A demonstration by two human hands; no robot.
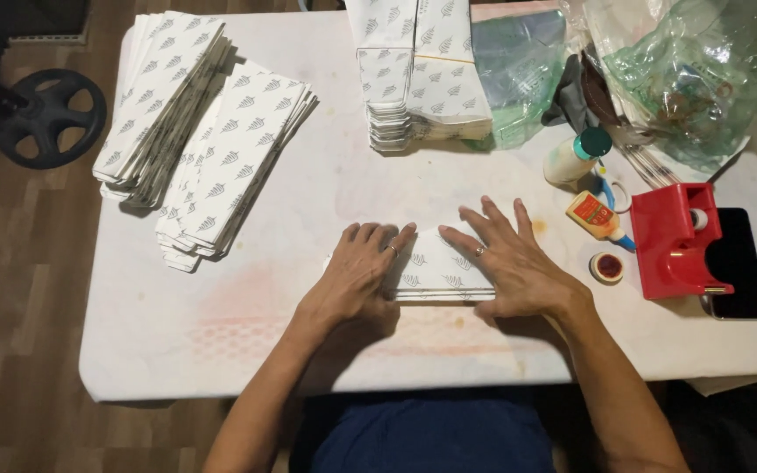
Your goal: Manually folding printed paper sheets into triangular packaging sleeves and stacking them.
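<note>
Upper left of the frame, two fanned stacks of leaf-print paper bags (199, 131) sit on the white bench (291, 350). Dead centre, left hand (357, 276) and right hand (514, 267) lie flat, fingers spread, pressing on a folded leaf-print bag (438, 271), not pinching it. Further right: a glue bottle (596, 215), then a red tape dispenser (672, 241).

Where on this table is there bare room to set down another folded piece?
Bare patches: the near-left corner of the table, below the fanned paper stacks, and the middle strip between those stacks and the back pile. Crowded: right side, around the red tape dispenser, glue bottles and plastic bags.
</note>
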